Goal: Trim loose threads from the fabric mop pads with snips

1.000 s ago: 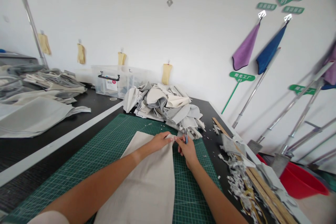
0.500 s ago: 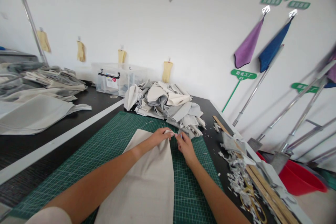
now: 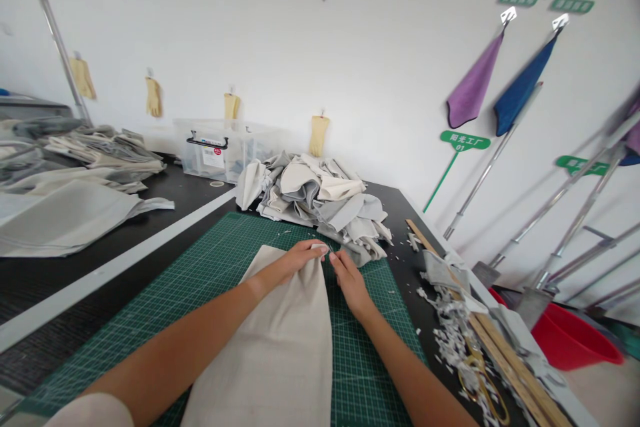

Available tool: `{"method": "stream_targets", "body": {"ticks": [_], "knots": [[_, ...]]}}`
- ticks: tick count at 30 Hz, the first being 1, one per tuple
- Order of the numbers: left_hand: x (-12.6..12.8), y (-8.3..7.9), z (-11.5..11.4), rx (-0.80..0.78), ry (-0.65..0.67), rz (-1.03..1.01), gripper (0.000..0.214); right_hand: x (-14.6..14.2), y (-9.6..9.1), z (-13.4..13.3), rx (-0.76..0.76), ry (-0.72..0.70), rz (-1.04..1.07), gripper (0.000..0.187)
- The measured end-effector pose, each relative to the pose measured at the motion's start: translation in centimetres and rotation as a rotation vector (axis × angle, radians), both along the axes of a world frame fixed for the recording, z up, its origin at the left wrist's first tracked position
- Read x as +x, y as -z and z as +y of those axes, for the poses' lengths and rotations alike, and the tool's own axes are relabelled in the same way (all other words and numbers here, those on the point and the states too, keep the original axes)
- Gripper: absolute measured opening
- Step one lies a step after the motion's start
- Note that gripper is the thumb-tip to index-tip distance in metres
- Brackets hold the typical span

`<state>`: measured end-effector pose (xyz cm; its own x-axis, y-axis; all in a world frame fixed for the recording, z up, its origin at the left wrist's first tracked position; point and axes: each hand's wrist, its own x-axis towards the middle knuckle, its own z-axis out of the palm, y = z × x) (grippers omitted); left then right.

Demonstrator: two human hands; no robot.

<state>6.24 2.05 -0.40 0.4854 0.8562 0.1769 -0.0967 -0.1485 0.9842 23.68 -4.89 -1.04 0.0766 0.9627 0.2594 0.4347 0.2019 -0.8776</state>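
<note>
A long piece of off-white cloth [image 3: 280, 347] lies on the green cutting mat [image 3: 200, 300], its far right corner bunched up. My left hand [image 3: 306, 257] is closed on that corner, thumb and fingers pinching the fabric. Just right of it, my right hand [image 3: 350, 280] is closed, with its fingertips close to the pinched edge. Something thin and pale shows between the two hands, too small to name. What my right fingers hold is hidden.
A heap of grey and off-white cloth pieces [image 3: 315, 193] sits behind the mat, beside a clear plastic box [image 3: 210, 150]. More cloth [image 3: 75, 213] is stacked at left. At right lie scraps [image 3: 445, 327], gold-handled scissors [image 3: 483, 387] and a wooden strip [image 3: 505, 353].
My right hand has shifted slightly, and its fingers have turned; a small blue spot by them no longer shows. The pinched corner has moved slightly left in my left hand.
</note>
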Motion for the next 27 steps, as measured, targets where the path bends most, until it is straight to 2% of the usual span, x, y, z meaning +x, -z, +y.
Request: {"method": "stream_targets", "body": {"ticks": [8, 19, 27], "knots": [[0.2, 0.3, 0.2, -0.014, -0.011, -0.009, 0.039, 0.0, 0.0, -0.2, 0.031, -0.008, -0.142, 0.038], [0.2, 0.9, 0.7, 0.096, 0.020, 0.082, 0.037, 0.0, 0.0, -0.5, 0.042, 0.005, -0.219, 0.035], [0.3, 1.9, 1.4, 0.148, -0.024, 0.153, 0.038, 0.1, 0.1, -0.5, 0.031, 0.009, -0.269, 0.035]]}}
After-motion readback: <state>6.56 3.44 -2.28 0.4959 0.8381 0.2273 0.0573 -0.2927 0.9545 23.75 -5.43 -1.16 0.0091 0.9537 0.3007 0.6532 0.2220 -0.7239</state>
